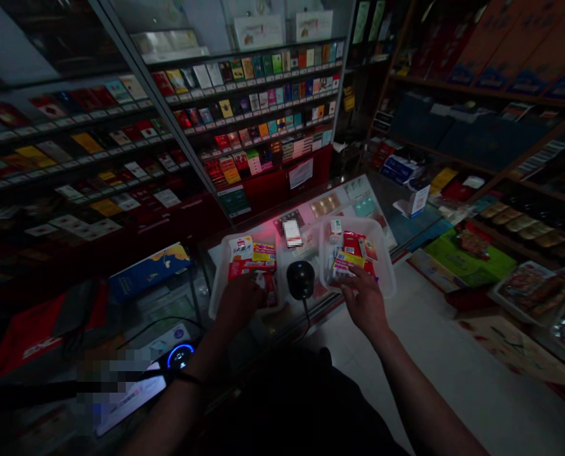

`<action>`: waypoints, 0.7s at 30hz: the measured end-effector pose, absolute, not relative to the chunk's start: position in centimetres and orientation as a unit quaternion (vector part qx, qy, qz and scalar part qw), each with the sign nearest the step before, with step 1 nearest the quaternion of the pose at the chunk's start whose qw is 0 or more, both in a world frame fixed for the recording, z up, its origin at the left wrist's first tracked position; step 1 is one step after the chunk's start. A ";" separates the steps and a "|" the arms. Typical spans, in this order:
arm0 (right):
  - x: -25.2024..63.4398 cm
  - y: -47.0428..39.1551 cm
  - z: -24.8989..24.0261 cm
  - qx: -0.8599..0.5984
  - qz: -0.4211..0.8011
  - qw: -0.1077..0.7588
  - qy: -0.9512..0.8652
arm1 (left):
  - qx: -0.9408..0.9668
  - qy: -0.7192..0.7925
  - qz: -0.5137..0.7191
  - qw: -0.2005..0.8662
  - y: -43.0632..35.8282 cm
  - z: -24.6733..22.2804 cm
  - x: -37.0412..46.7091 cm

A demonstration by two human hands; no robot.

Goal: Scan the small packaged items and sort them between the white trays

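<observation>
On the left, a clear plastic bin [219,278] holds red, white and yellow packets, among them a yellow-and-pink packet [264,253]. My left hand [241,299] reaches into it with fingers curled down by a dark red packet [270,290]; its fingertips are dark, hiding what they grip. A second clear bin [387,269] on the right contains red packets, a small white box [336,228] and a yellow-and-purple packet [349,258]. Over this bin's near side, my right hand [365,303] has thumb and fingers apart, fingertips at that packet's lower edge. Between the bins stands a black scanner [300,280] with a cable.
Both bins rest on a glass display counter [320,301]. A blue box [149,272], a red box [45,332] and a lit device [180,358] lie left. Shelves of small packs [263,101] rise behind. Boxed goods [472,253] stand low at right.
</observation>
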State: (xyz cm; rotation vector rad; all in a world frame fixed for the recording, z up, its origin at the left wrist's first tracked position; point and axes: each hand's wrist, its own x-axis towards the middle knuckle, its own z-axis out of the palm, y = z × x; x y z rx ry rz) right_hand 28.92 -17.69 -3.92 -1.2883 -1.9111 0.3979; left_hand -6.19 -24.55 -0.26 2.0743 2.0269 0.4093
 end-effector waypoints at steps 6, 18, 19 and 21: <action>19.8 -20.8 -2.2 -0.465 0.230 0.358 -0.776 | 0.604 0.776 0.105 0.145 -25.7 -0.5 -11.6; 6.7 -19.7 -1.0 -0.419 0.177 0.034 -0.890 | 0.630 0.759 0.082 0.143 -24.4 -3.0 -15.3; 5.9 -19.1 -0.9 -0.410 0.150 0.014 -0.900 | 0.637 0.754 0.075 0.141 -24.2 -3.4 -15.5; 4.5 -17.8 -0.8 -0.396 0.104 -0.014 -0.912 | 0.645 0.749 0.069 0.132 -23.8 -4.3 -15.8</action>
